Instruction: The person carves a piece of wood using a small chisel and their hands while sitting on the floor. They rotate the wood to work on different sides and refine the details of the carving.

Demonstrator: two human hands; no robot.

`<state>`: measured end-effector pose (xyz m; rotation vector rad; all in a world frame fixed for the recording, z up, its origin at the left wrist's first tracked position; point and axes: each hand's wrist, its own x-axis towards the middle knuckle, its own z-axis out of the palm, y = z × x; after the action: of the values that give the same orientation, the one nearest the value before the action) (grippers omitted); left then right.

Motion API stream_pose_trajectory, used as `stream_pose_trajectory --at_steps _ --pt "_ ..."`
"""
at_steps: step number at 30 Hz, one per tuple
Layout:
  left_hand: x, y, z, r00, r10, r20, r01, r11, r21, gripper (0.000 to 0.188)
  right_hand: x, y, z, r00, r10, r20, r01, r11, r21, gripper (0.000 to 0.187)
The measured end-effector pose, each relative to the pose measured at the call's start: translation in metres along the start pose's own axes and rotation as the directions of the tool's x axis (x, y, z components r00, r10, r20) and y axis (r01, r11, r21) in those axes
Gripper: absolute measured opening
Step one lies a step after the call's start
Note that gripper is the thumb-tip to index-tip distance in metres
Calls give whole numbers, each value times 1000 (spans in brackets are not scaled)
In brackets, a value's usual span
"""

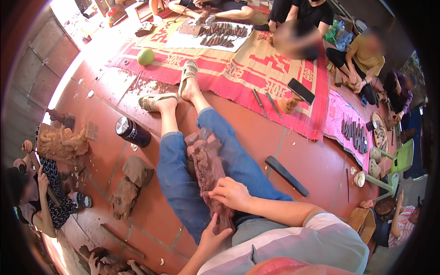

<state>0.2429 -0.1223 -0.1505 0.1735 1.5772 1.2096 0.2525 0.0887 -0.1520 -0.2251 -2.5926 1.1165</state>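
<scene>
carving (reddish wood) lies on lap, gripped by both hands: right, left.

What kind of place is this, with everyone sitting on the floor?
Most likely a wood-carving workshop. The person's right hand and left hand hold a reddish carved wooden piece across the lap, rows of chisels lie on a pink mat, and another carving stands on the tiled floor.

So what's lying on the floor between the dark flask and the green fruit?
In the head view, only bare red tile floor with pale wood chips lies between the flask and the green fruit; the fruit sits on the mat's edge.
</scene>
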Motion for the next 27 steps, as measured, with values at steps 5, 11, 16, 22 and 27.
stream_pose_trajectory --at_steps 5,11,16,22,27 --pt "0 6 2 999 -24 22 23 999 25 89 -47 13 -20 1000 22 -16 -20 996 92 10" --pt "-1 -7 3 999 27 -46 -23 996 85 89 -6 -4 -5 999 45 16 -43 997 -68 8" --pt "0 -6 2 996 74 -48 -64 981 185 98 -42 10 -17 999 45 -30 -43 997 67 9" --pt "-2 1 4 998 33 -49 -23 981 193 99 -12 1 -3 998 31 -63 -31 999 14 7" --pt "-4 5 3 999 -14 -51 23 983 181 99 -35 10 -13 999 28 -46 -24 995 97 13"
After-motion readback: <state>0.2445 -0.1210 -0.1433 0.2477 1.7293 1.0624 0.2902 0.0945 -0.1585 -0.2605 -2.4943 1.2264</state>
